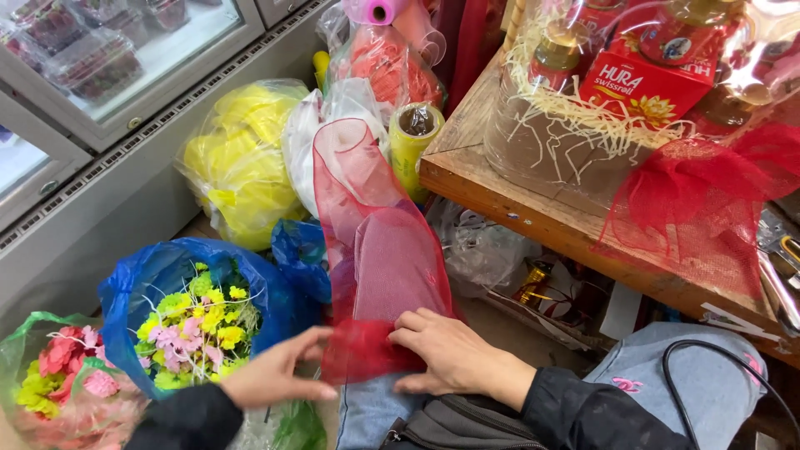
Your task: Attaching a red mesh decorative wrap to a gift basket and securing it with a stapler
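right hand pressing flat, fingers together, on red mesh ribbon | ribbon running up-away | left hand nearing its edge, fingers apart

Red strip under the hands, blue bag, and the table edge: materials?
Red strip: looks like sheer mesh ribbon, semi-stiff; you can see through it and it stands in a loop. The right hand presses it, the left hand touches its edge. Blue bag: thin glossy plastic film, crinkled. Table edge: bare wood, matt, grain visible.
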